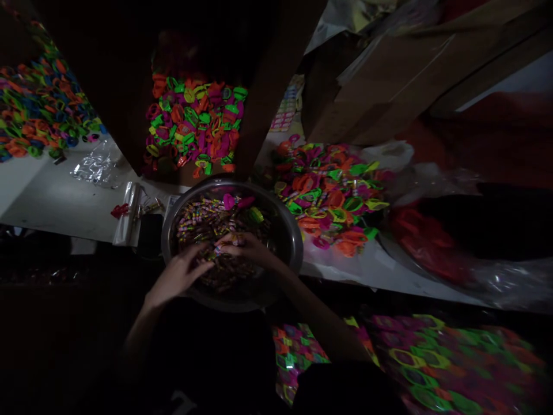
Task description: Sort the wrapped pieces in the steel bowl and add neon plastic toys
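A round metal bowl (285,222) sits in front of me, filled with several small wrapped candies (196,222) and a few bright plastic pieces (237,202). My left hand (179,276) reaches over the bowl's near rim, fingers resting on the candies. My right hand (246,246) lies inside the bowl beside it, fingertips pinching at a small wrapped piece in the middle. The scene is dim, so what the fingers hold is hard to make out.
Heaps of neon plastic rings lie around: one behind the bowl (192,124), one to the right (330,193), one far left (37,109). Clear plastic bags (129,210) lie left of the bowl. Cardboard boxes (389,75) stand at the back right.
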A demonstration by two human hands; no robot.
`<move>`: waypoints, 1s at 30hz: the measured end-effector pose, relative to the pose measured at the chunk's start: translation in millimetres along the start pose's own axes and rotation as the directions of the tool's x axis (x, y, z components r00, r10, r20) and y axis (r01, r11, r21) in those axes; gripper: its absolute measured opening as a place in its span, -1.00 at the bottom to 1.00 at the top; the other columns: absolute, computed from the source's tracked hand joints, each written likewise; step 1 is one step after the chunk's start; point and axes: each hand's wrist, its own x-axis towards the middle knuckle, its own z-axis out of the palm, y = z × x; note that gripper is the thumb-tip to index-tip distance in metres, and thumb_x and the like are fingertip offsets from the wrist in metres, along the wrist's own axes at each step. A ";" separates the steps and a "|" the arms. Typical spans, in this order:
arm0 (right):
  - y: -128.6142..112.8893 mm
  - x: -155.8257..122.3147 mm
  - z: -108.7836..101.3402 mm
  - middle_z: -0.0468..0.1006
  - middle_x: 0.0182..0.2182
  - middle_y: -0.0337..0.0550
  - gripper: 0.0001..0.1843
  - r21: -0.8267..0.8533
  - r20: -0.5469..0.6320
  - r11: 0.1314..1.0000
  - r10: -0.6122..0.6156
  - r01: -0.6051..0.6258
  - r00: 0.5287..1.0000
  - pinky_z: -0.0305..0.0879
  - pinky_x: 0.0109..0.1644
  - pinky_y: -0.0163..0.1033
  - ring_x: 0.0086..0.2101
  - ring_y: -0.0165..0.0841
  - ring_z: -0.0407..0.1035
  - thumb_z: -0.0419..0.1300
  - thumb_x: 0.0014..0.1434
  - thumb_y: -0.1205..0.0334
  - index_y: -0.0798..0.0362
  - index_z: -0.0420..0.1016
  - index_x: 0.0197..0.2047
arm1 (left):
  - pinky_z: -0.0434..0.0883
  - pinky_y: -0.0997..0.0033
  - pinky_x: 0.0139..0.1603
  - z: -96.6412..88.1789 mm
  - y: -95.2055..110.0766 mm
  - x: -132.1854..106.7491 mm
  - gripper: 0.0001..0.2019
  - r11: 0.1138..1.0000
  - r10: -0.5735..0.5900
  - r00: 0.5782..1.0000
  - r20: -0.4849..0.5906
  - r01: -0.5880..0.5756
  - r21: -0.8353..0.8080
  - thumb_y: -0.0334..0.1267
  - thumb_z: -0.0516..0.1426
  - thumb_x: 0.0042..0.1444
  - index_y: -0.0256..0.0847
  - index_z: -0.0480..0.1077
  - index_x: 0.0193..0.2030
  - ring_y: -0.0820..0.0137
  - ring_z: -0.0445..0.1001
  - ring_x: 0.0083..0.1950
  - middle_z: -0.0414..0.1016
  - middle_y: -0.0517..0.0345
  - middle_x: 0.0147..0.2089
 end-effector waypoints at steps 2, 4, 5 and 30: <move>-1.8 -1.7 6.5 0.48 -0.58 -0.28 -0.71 0.062 -0.003 0.997 0.048 -0.048 0.999 0.23 -0.43 -0.36 -0.55 -0.45 0.31 0.22 0.01 0.08 0.11 0.56 -0.28 | 0.32 0.34 0.15 16.4 15.8 -0.9 -0.65 0.994 -0.022 0.992 0.126 0.035 -0.106 -0.13 0.00 0.23 -0.13 0.33 0.11 0.30 0.42 0.10 0.46 0.13 0.08; 1.9 -3.3 15.5 0.31 -0.71 -0.37 -0.68 0.113 -0.022 0.987 0.117 -0.114 0.993 0.12 -0.55 -0.37 -0.67 -0.50 0.15 0.18 0.06 0.05 0.11 0.55 -0.24 | 0.35 0.35 0.10 28.5 17.6 0.8 -0.67 0.972 -0.096 0.990 0.103 0.115 -0.205 -0.11 -0.01 0.24 -0.18 0.39 0.03 0.30 0.46 0.04 0.51 0.12 0.01; 4.8 -3.9 20.7 0.26 -0.74 -0.39 -0.66 0.132 -0.041 0.983 0.137 -0.131 0.990 0.11 -0.56 -0.37 -0.69 -0.50 0.12 0.14 0.09 0.03 0.11 0.54 -0.23 | 0.38 0.36 0.06 32.7 15.5 2.0 -0.67 0.954 -0.136 0.987 0.083 0.153 -0.257 -0.10 -0.01 0.23 -0.21 0.42 -0.01 0.30 0.49 -0.01 0.53 0.11 -0.03; 40.8 110.2 -1.1 0.33 0.14 0.07 -0.50 -0.843 0.133 0.473 -0.280 0.257 0.951 0.17 0.18 -0.08 0.16 -0.20 0.17 0.00 0.16 0.50 0.12 0.26 0.18 | 0.37 0.42 0.02 69.6 11.6 -6.1 -0.70 0.993 -0.117 0.936 0.333 0.117 0.022 -0.14 -0.01 0.26 -0.14 0.35 0.06 0.34 0.48 0.01 0.49 0.10 0.03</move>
